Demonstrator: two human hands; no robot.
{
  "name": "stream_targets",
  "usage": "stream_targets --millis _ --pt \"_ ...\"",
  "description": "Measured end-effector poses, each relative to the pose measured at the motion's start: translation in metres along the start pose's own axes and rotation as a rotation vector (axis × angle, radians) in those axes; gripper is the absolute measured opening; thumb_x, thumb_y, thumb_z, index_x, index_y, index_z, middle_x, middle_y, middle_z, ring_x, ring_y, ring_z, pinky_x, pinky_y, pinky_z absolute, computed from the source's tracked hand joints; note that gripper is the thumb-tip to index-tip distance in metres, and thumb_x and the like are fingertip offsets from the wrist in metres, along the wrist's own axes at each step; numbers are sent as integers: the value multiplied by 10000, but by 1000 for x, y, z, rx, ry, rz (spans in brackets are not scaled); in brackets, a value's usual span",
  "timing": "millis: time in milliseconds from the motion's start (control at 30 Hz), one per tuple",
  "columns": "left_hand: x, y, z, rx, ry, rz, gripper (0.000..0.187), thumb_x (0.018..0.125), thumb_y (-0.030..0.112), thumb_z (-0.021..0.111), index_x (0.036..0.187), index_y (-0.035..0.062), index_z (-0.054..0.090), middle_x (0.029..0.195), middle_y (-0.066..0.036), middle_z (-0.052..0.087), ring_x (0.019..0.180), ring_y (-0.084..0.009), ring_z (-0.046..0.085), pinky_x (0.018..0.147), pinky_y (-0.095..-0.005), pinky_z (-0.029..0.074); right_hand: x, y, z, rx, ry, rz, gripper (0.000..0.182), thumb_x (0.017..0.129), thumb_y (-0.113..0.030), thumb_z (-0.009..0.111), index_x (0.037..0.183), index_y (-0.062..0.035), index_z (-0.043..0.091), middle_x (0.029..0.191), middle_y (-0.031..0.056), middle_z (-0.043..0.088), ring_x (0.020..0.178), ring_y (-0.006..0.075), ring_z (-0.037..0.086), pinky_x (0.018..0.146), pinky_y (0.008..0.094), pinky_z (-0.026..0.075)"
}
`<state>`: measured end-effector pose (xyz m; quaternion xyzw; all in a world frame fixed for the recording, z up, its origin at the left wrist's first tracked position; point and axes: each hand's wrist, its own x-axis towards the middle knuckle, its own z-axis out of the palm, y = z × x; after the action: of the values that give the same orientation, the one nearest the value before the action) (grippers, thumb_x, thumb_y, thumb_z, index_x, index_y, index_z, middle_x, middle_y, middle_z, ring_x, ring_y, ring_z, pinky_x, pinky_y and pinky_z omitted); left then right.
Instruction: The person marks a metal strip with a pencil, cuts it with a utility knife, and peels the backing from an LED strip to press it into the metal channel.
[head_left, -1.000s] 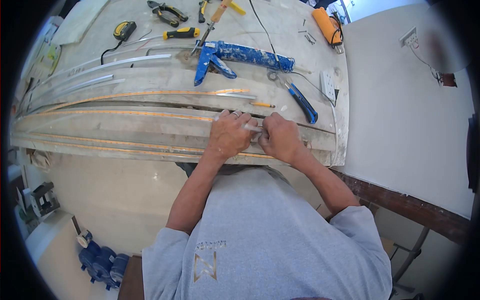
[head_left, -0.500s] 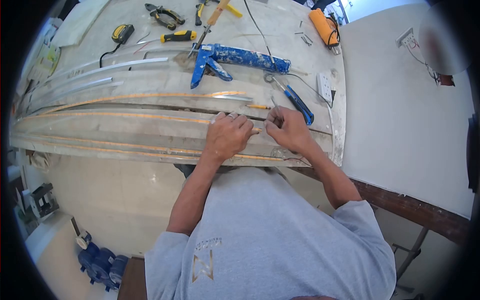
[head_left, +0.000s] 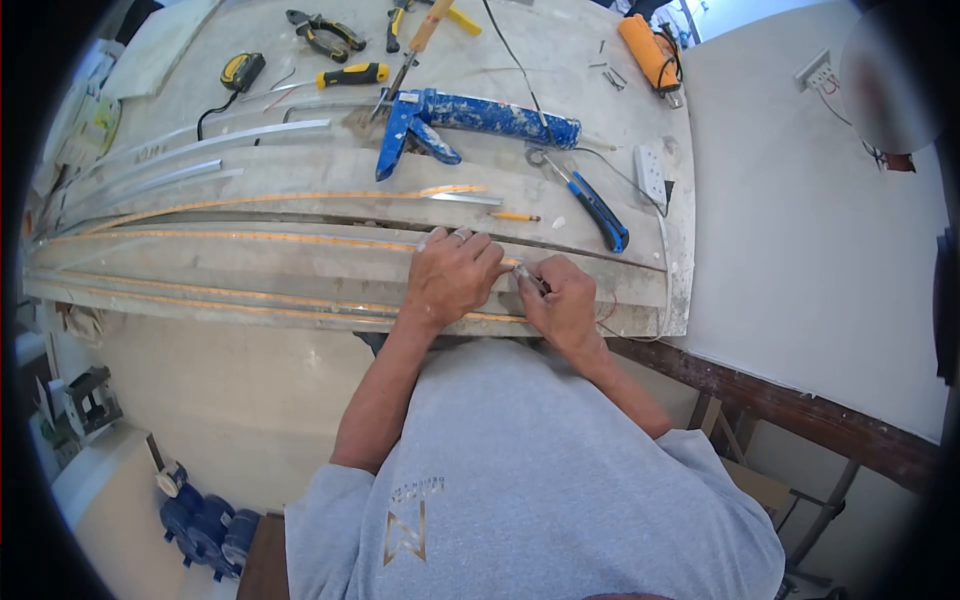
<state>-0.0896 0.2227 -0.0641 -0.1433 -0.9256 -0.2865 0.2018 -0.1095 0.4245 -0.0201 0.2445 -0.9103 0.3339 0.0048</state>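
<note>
An orange-yellow LED strip in a pale narrow channel runs along the table from the left. My left hand is closed over it near its right end, fingers curled and pressing down. My right hand is closed beside that end, almost touching the left fingers. Between its thumb and fingers is a small, thin greyish piece, mostly hidden, whose kind I cannot make out. More orange strips lie along the near edge, passing under my left wrist. A pencil stub and a blue utility knife lie beyond my hands.
A blue caulking gun lies farther back, with a soldering iron leaning at its handle. Pliers, a screwdriver and a tape measure lie back left. A white power strip and orange tool sit at right.
My right hand has moved down and toward me, turning its thin piece from pointing up and away to the strip's end. My left hand stays almost in place on the strip.
</note>
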Motion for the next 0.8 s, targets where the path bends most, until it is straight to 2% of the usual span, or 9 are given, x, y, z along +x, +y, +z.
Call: stream_targets --millis 300,400,467,500,567,600,667,700,800 --pt "3 1 -4 -25 22 8 182 846 286 807 863 149 688 783 -10 626 752 -212 642 681 -398 438 16 -1 -6 -54 -57 -78 111 816 -31 768 907 -25 706 809 141 639 708 342 660 632 446 530" --pt "2 2 -5 -23 -22 -13 175 883 291 749 829 152 657 810 -9 628 805 -211 665 699 -403 458 17 -6 -9 -30 -72 -97 110 817 -23 773 901 -31 703 802 133 629 712 339 664 634 434 529" --pt "2 0 -2 -6 6 7 186 856 300 801 864 154 686 798 -3 631 752 -204 641 677 -392 431 17 -7 -15 -37 -117 -35 142 906 -149 767 898 -27 695 799 172 647 732 372 676 656 477 528" --pt "2 0 -1 -9 6 20 186 856 300 801 864 154 686 798 -3 631 752 -204 641 677 -392 431 19 -7 -23 -41 -106 -30 142 906 -149 767 898 -27 695 799 172 647 732 372 676 656 477 528" --pt "1 2 -1 22 -24 -8 218 879 330 769 815 159 650 805 -2 623 764 -202 653 689 -393 448 24 -5 -48 -23 -283 208 321 1022 -321 675 918 -17 687 788 219 672 755 419 691 684 538 522" --pt "1 3 -2 21 -29 3 218 879 330 769 815 159 650 805 -2 623 764 -202 653 689 -393 448 25 -3 -59 -20 -273 215 321 1022 -321 675 918 -17 687 788 219 672 755 419 691 684 538 522" --pt "3 4 -4 8 -13 -4 253 882 370 786 816 167 652 797 3 616 733 -198 642 681 -393 442 26 2 -75 -110 -416 263 451 1094 -422 547 956 -17 687 773 249 686 753 454 697 697 589 518" --pt "3 4 -3 11 -17 0 253 882 370 786 816 167 652 797 3 616 733 -198 642 681 -393 442 23 7 -77 -105 -412 264 451 1094 -422 547 956 -17 687 773 249 686 753 454 697 697 589 518" --pt "1 3 2 11 28 0 269 889 394 792 822 171 659 792 7 610 715 -197 633 671 -389 436 15 19 -75 -326 -473 80 413 1108 -391 524 986 -33 689 756 216 702 721 437 707 676 578 540"
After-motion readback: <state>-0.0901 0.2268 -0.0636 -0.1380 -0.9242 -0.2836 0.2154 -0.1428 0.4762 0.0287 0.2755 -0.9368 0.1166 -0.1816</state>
